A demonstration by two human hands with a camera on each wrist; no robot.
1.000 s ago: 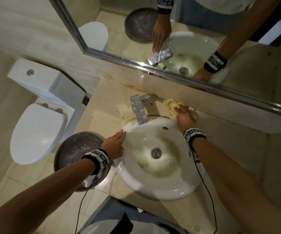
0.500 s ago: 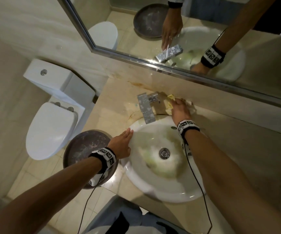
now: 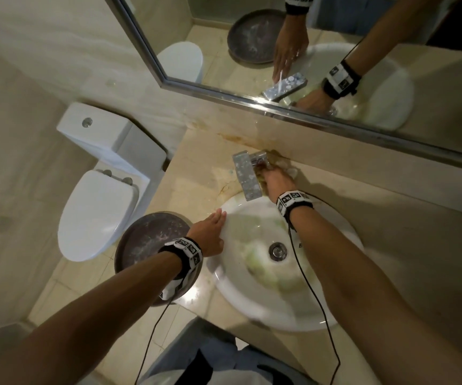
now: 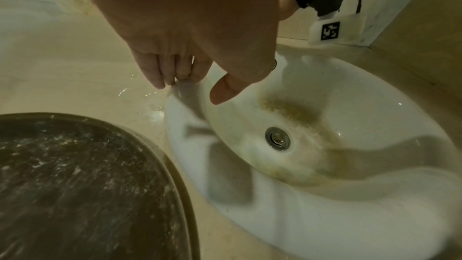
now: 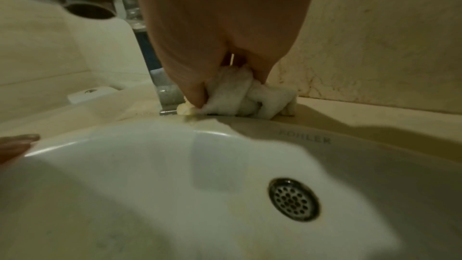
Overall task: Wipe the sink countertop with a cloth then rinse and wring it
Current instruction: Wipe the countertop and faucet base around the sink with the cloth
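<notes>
My right hand grips a bunched pale cloth and presses it on the beige countertop behind the white sink, right beside the base of the chrome faucet. In the head view only a scrap of the cloth shows past the fingers. My left hand lies flat with straight fingers on the sink's left rim, holding nothing. The basin is stained brownish around the drain.
A dark round bin lid stands below the counter's left edge, and a white toilet beyond it. The mirror and a marble backsplash close off the back. Brown stains mark the counter behind the faucet.
My right hand has slid the cloth leftward along the back of the counter, from the sink's rear right to the faucet base. The left hand has stayed on the rim.
</notes>
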